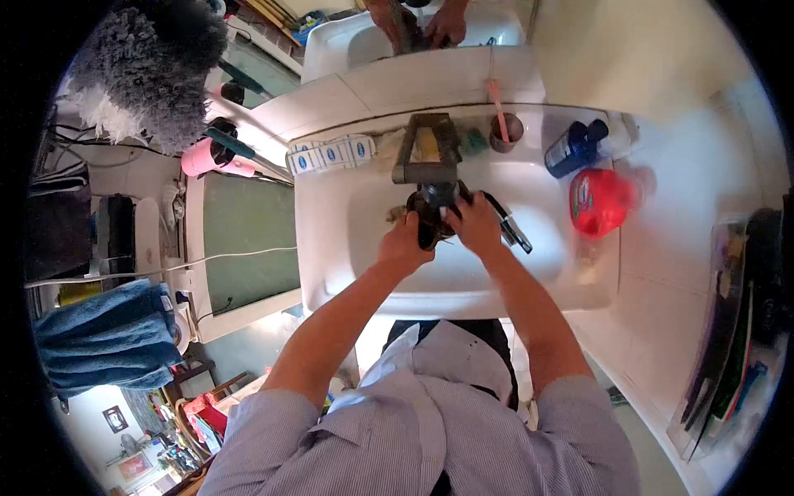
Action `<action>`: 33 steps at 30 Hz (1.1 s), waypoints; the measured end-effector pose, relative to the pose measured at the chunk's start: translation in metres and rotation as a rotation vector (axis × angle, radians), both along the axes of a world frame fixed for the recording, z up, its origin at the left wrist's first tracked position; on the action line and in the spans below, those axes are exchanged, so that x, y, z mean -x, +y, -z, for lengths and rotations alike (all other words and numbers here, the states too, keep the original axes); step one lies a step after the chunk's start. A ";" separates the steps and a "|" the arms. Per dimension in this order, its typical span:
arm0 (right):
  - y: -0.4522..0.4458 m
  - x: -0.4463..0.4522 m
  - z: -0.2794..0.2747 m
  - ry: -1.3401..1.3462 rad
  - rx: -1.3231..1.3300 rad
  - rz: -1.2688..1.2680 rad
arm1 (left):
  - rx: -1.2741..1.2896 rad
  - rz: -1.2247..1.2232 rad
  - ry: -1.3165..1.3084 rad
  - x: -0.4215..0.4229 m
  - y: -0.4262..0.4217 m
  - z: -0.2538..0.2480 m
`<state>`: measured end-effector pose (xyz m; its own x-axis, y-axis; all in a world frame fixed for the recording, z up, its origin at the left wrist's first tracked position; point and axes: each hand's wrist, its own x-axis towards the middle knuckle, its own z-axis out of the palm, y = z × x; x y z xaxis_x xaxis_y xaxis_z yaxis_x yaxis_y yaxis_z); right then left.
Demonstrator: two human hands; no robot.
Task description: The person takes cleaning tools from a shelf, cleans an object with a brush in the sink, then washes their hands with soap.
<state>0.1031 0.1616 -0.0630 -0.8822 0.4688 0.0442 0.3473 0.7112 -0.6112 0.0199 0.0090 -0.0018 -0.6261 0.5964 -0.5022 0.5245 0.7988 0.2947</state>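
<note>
As hands (405,245) grip, object (427,221) curves (brown).

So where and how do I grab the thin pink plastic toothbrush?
Probably pinch the toothbrush by its stem, coming from above. That part sticks up out of the round brown cup, whose wall surrounds the lower end.

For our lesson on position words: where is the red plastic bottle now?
In the head view, the red plastic bottle is at the right edge of the sink, nearer the person than the dark blue bottle.
</note>
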 end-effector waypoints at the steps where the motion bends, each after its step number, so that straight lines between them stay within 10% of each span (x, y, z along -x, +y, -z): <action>1: 0.004 0.006 -0.003 -0.068 -0.022 -0.081 | -0.004 0.000 -0.004 -0.001 0.001 0.003; 33: -0.039 -0.043 -0.001 -0.002 0.118 0.140 | 0.010 -0.046 0.069 -0.008 0.008 -0.002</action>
